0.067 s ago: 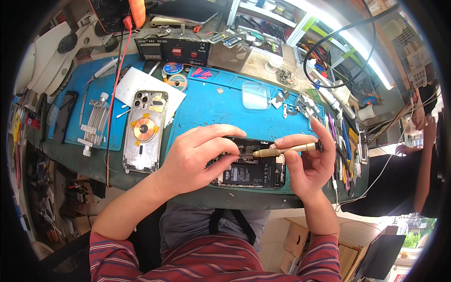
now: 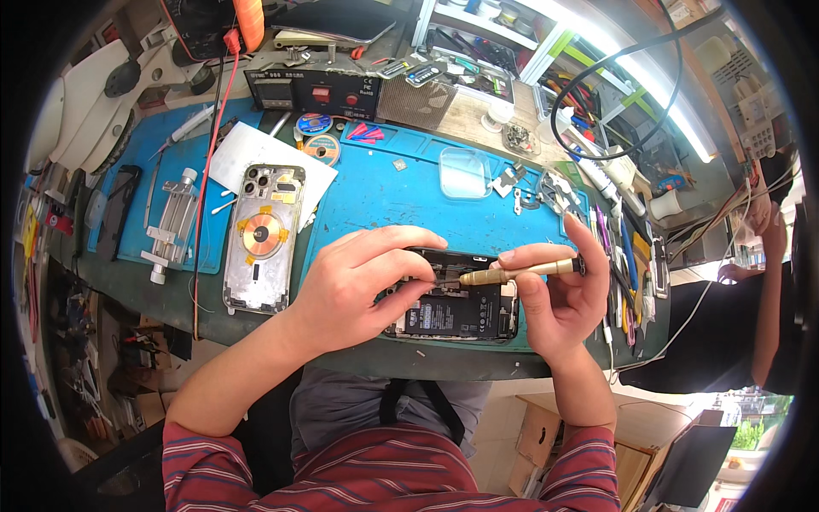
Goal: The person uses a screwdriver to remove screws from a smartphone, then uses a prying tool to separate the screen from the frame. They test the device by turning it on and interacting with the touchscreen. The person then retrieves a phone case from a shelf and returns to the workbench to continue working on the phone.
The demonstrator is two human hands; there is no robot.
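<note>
An opened phone lies near the table's front edge, its dark battery and inner parts showing. My right hand is closed around a gold screwdriver, which lies almost level with its thin shaft pointing left over the phone's inside. Over the phone's left side, my left hand has thumb and index finger pinched together by the screwdriver's tip. Whether these fingers grip the tip or some small part there is too small to make out. To the left lies a phone back housing with a copper coil.
A blue mat covers much of the table. Beyond my hands sit a clear plastic box and small metal parts. Pens and tools crowd the right edge. At left stands a metal clamp. Another person is at the far right.
My hands, the screwdriver and the phone hold their places. At the far right, the other person's hand has shifted slightly.
</note>
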